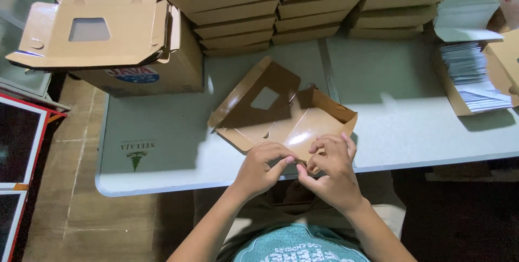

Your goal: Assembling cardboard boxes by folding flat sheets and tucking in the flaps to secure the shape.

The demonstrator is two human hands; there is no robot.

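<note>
My left hand (pixel 265 166) and right hand (pixel 331 169) both pinched their fingers shut on the near flap of the half-folded brown carton (pixel 281 116). It lay at the tabletop's (pixel 162 159) near edge, lid raised.

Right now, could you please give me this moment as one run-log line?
left hand: pinching near corner of cardboard box | right hand: pinching same corner | box: half-folded, lid open, on table | behind: stacked boxes
</note>
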